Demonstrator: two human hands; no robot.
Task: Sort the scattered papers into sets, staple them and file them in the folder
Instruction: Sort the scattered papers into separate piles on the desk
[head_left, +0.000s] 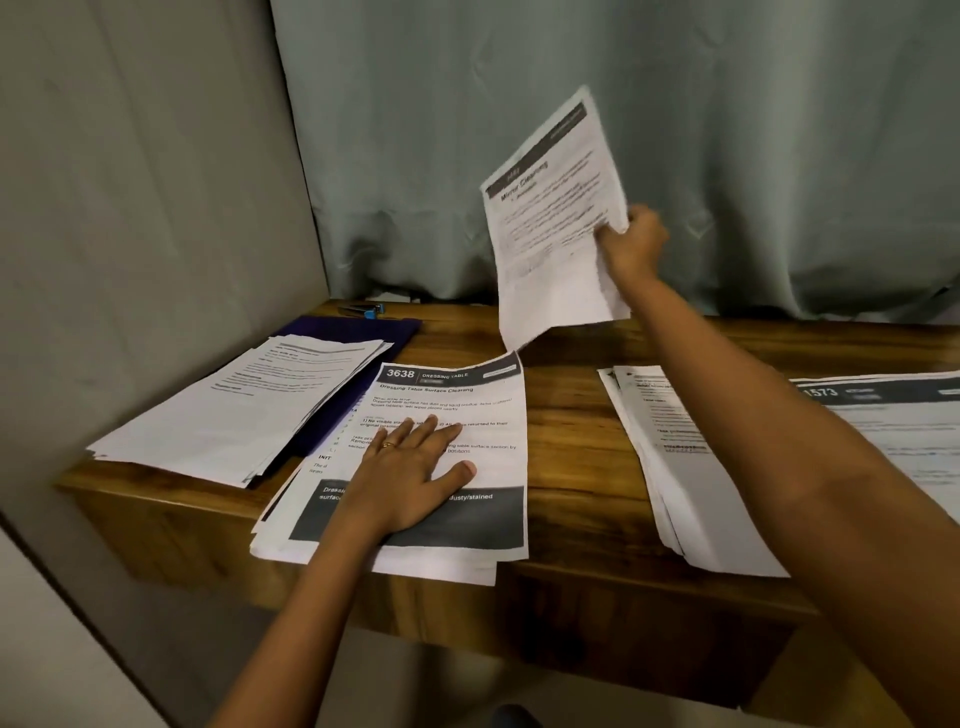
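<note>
The right hand (636, 241) grips a lifted sheet (556, 218); the left hand (410, 467) presses flat on the middle pile (415, 519). Match headings first (print is blurred), then lay it square.

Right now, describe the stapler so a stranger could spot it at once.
Go to the back left corner of the wooden table, where a purple folder lies partly under a stack of papers. Just behind the folder, by the curtain, lies the stapler: small and dark with blue tips, where everything near it is flat.
</note>
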